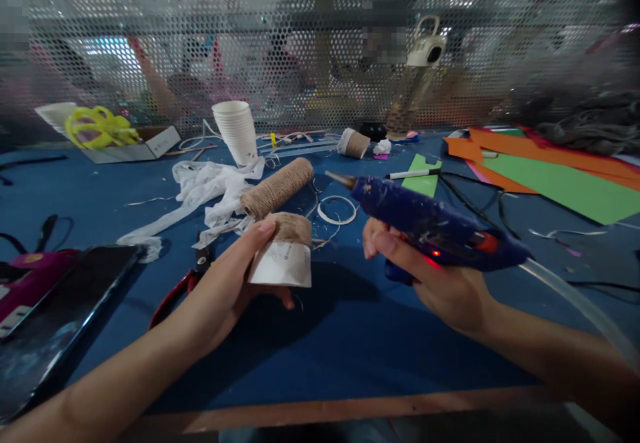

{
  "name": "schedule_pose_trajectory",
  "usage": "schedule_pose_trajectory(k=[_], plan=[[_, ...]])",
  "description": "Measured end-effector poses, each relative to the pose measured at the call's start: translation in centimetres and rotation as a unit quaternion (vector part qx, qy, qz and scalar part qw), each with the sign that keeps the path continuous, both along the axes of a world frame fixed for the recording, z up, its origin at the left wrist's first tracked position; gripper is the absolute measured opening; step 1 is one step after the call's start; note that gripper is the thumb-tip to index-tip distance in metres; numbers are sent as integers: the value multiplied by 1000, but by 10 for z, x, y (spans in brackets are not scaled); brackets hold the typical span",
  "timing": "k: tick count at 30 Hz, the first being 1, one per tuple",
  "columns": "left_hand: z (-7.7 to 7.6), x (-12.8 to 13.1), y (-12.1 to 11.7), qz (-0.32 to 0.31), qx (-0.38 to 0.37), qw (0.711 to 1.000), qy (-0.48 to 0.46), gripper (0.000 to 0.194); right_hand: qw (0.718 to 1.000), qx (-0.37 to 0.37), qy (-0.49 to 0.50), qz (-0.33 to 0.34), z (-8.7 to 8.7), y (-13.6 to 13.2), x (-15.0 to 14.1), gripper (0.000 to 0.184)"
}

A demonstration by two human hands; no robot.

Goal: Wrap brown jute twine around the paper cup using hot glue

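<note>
My left hand (227,281) is closed round a white paper cup (283,263) whose upper part is wrapped in brown twine. The cup is held just above the blue table (350,336). My right hand (435,283) grips a blue hot glue gun (430,223) with a clear glue stick out of its back; its metal nozzle (340,179) points left, a little above and to the right of the cup, apart from it. A spool of brown twine (277,187) lies just behind the cup.
White fabric strips (205,193), a stack of paper cups (236,131), another twine-wrapped cup (355,143), red-handled pliers (175,293), a dark tablet (60,309), yellow scissors (97,127), a marker (413,174), orange and green paper sheets (550,169) and black cables lie about. A perforated metal screen (320,43) backs the table.
</note>
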State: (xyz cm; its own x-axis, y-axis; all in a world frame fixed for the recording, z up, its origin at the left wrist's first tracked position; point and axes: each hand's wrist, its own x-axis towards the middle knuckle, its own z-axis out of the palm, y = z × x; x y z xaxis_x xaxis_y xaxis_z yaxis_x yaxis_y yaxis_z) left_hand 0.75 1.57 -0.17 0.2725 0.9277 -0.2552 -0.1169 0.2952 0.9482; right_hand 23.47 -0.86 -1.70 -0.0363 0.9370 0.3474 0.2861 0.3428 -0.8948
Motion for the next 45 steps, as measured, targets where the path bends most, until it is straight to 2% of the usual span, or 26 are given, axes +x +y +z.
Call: schedule_pose_trajectory(k=[1,4,9,15,21,24,33,45], plan=[[0,-1,0,0,6,1000,-11,34,999,-6,-19,34,1,-1,1,23],[1,-2,1,7,44,998,-43,32,995,4,-52,81,6,-4,0,21],[0,-3,-1,26,86,992,-86,36,990,14,-77,117,11,-6,-5,23],[-3,-5,-2,51,97,988,-111,35,990,0,-115,78,11,-6,-3,18],[-4,-6,-1,61,96,985,-131,43,990,15,-128,65,11,-6,-3,15],[-7,-7,0,63,103,983,-135,41,987,3,-145,64,12,-8,-3,15],[-8,-8,-1,89,114,985,-91,33,984,1,-169,57,17,-8,-3,20],[-8,-9,-2,83,121,988,-57,29,981,-10,-183,59,16,-10,-3,22]])
